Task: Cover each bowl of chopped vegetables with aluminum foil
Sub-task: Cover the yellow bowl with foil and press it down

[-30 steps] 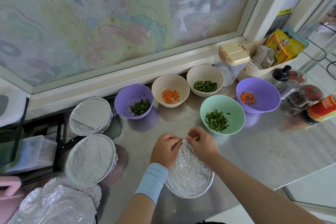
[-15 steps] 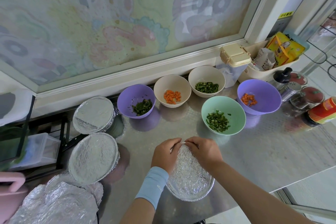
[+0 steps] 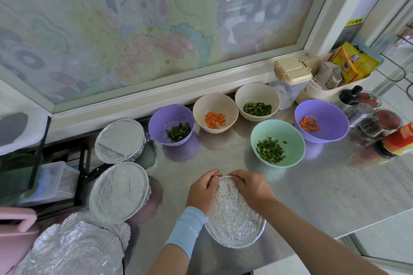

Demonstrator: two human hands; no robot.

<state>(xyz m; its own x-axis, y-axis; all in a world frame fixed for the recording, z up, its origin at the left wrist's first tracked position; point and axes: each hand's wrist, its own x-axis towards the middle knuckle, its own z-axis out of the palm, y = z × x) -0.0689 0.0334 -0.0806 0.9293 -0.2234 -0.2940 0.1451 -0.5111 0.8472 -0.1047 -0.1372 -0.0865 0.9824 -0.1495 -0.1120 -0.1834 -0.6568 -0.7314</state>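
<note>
In the head view, a dimpled stainless-steel counter (image 3: 312,196) is seen from above, set below a wide frosted window (image 3: 156,29) on which faded cartoon figures are painted. At the right end a cream lidded container (image 3: 291,72), a cream tray of packets (image 3: 312,94) and a cluster of dark jars (image 3: 380,125) are gathered. A pile of crumpled silver foil sheets (image 3: 71,250) is laid at the near left corner.

Five uncovered bowls are ranged toward the back: a purple plastic bowl of green pieces (image 3: 161,118), a beige bowl of diced carrot (image 3: 214,101), a beige bowl of chopped greens (image 3: 257,92), a mint-green bowl of chopped greens (image 3: 288,131) set nearer the front, and a second purple bowl of diced carrot (image 3: 328,114) on the right. At the left, a far foil-sealed bowl (image 3: 119,140) and a near foil-sealed bowl (image 3: 119,192) are placed one behind the other.

A round foil-covered bowl (image 3: 234,219) is found near the front edge of the counter, in front of the mint-green bowl and apart from it. Its silver sheet is heavily crinkled and is folded down over the near rim; a sliver of pale rim is left showing at the far edge, between the hands.

The left hand (image 3: 202,192), with a pale-blue cuff (image 3: 186,227) at the wrist, is laid on the far left of that rim, and the right hand (image 3: 252,187) on the far right. Both are held knuckles up with the fingers curled, and the foil's far edge is pinched by each.
</note>
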